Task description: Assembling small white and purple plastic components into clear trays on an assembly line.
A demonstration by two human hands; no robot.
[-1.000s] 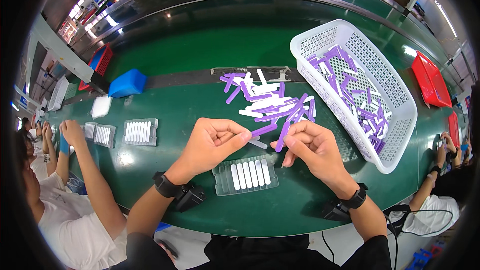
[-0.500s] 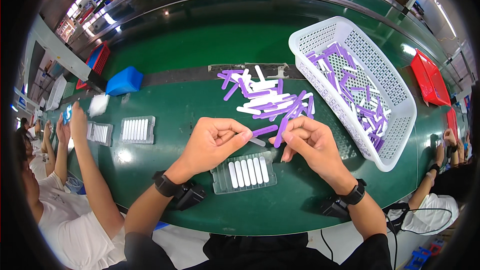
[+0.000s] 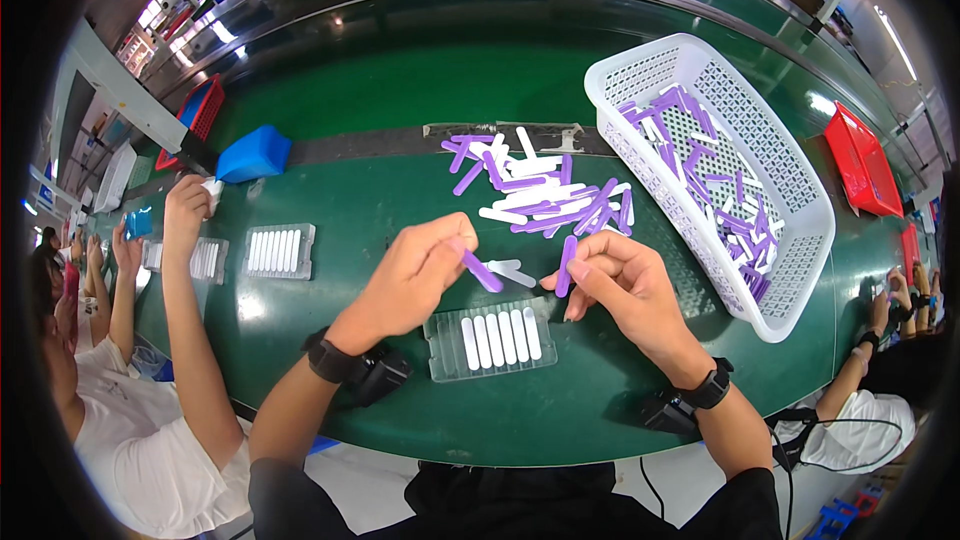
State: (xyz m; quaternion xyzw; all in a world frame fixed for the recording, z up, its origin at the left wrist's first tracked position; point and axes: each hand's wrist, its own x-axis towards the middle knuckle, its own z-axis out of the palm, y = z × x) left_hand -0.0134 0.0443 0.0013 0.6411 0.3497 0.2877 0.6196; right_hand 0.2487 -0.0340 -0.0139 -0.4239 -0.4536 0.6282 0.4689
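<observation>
My left hand (image 3: pixel 405 275) is closed on one end of a purple nail file (image 3: pixel 482 272), whose free end slants down to the right. To its right, my right hand (image 3: pixel 630 290) pinches another purple nail file (image 3: pixel 567 262) upright between thumb and fingers. Two whitish nail files (image 3: pixel 512 274) lie crossed on the table between my hands. Just below them sits a clear plastic tray (image 3: pixel 436 348) with several white files side by side in it. Beyond my hands spreads a loose pile of purple and white files (image 3: pixel 545 195).
A white perforated basket (image 3: pixel 815 240) with more files stands at the right. To the left are another filled clear tray (image 3: pixel 306 252), a blue bin (image 3: pixel 255 155) and a co-worker's hand (image 3: pixel 185 215). A red basket (image 3: pixel 862 165) stands at the far right.
My left hand has drawn back from the right hand, turning its purple file downward. The whitish files between my hands show more fully. The co-worker's hand has moved to a white thing.
</observation>
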